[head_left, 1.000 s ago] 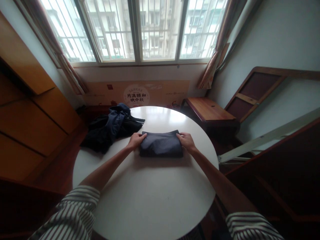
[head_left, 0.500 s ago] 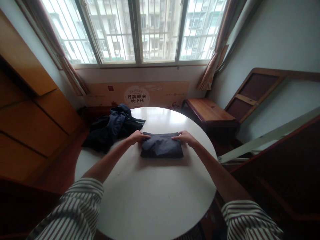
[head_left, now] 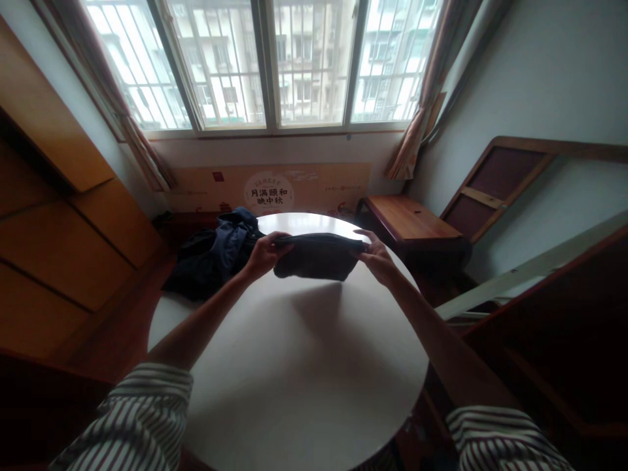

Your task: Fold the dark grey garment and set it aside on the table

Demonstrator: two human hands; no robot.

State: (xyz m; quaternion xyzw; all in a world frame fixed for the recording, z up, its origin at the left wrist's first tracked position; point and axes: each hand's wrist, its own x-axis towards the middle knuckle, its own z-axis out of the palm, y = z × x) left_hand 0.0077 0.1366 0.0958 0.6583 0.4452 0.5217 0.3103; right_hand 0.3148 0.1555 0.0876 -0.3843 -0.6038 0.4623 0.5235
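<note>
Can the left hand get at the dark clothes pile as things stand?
Probably not without letting go: the left hand grips one end of the folded dark cloth, though the clothes pile lies close by.

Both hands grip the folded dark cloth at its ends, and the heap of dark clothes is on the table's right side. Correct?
Not quite: the head view shows the heap of dark clothes on the left side of the table. The left hand and right hand do grip the folded dark cloth at its ends.
</note>
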